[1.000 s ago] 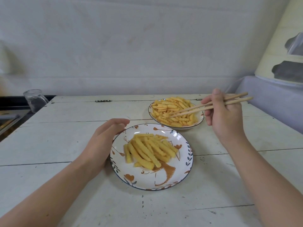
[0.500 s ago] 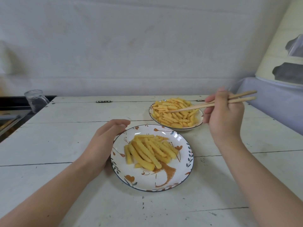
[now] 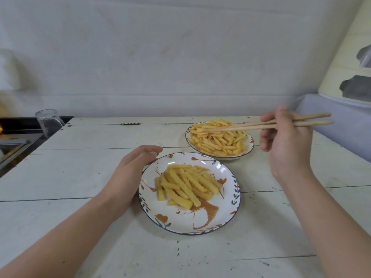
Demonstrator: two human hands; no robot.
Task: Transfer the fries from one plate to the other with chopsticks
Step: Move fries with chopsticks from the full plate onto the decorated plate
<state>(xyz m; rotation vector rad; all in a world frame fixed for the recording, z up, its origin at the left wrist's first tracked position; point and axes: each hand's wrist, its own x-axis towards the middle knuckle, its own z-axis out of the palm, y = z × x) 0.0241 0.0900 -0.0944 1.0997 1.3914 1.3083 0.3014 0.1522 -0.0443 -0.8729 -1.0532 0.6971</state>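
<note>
The right hand closes its fingers around a pair of wooden chopsticks, gripping them past mid-length so the blunt ends stick out to the right of the knuckles. The two sticks lie almost parallel and close together, their tips over the left part of the far plate, at or just above the pile of fries there; whether a fry is pinched between the tips cannot be told. This plate stands toward the far right of the table, near its back edge, heaped almost rim to rim.

The left hand lies on the table with its fingers loosely curved and narrow, holding nothing, curled along the left rim of the near plate. That plate, patterned with orange flowers and blue leaves, sits at the middle of the table, just in front of the far plate with a narrow strip of bare wood between their rims. A smaller heap of fries lies on its upper half, leaving the lower half and right side of the plate bare.

The table's left half and its near edge are open white planks. A clear glass mug stands off the far left corner, well apart from both plates. To the right of the right hand the table runs on bare to its edge.
</note>
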